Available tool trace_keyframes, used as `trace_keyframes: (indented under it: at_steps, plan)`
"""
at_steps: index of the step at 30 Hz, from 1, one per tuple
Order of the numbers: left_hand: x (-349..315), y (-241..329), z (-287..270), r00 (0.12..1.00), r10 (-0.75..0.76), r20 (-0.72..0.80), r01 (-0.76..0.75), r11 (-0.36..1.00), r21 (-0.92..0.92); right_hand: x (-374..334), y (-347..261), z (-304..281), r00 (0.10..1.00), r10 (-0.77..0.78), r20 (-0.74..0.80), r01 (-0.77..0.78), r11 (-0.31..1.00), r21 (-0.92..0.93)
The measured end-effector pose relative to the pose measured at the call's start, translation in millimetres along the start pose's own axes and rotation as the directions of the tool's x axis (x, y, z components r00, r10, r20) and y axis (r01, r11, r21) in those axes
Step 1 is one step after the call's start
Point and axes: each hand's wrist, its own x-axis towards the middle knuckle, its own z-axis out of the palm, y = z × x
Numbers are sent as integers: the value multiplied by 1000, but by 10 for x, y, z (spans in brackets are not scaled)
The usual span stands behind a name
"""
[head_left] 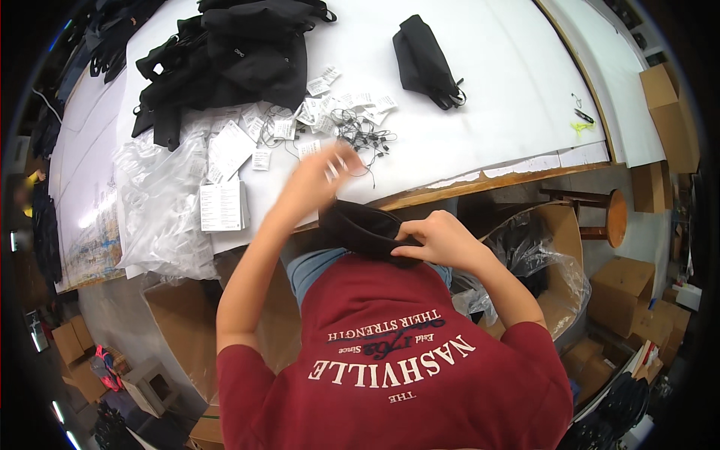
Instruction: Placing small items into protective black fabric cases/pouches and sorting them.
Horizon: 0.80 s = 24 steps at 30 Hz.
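My right hand pinches the rim of a black fabric pouch, which is held open close to my waist at the table's front edge. Its inside is too dark to make out. My left hand is raised over the near edge of the table, its fingers smeared by motion. Just beyond the left hand lies a tangle of black cords, with small white printed tags scattered beside it. Another black pouch with a small loop at one end rests farther back on the table.
A heap of black bags covers the back left of the white table. Clear plastic bags and a stack of printed cards lie at left. Thread snips sit at right. A wooden stool and cardboard boxes stand beyond.
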Motion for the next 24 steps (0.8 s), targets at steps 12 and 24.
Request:
trace_keyframes:
  at_steps: [12, 24]
  plan:
    - [484, -402, -387, 816, 46, -576, 142, 950, 277, -108, -20, -312, 939, -157, -304, 113, 981, -158]
    - [-186, 557, -230, 871, 383, -308, -337, 921, 194, 308, -149, -491, 865, -422, -273, 208, 795, -569]
